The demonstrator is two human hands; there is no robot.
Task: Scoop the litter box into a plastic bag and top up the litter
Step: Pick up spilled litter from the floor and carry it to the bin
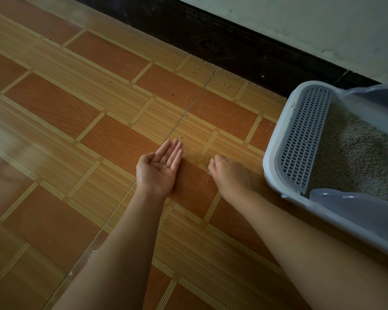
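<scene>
A white litter box [269, 153] with a grey slotted step [305, 139] stands at the right, filled with pale grey litter [354, 151]. My left hand [159, 168] lies palm up just above the floor, fingers apart, with a few litter grains [162, 165] resting in the palm. My right hand [230, 173] is palm down beside it, fingers curled against the tile and pinching stray grains [208, 170] at the fingertips. No scoop or plastic bag is in view.
The floor is orange and tan patterned tile [76, 121]. Loose litter grains [197, 70] are scattered toward a dark baseboard [233, 48] under a white wall [300, 25]. White specks [92, 251] lie along a tile seam near my left forearm.
</scene>
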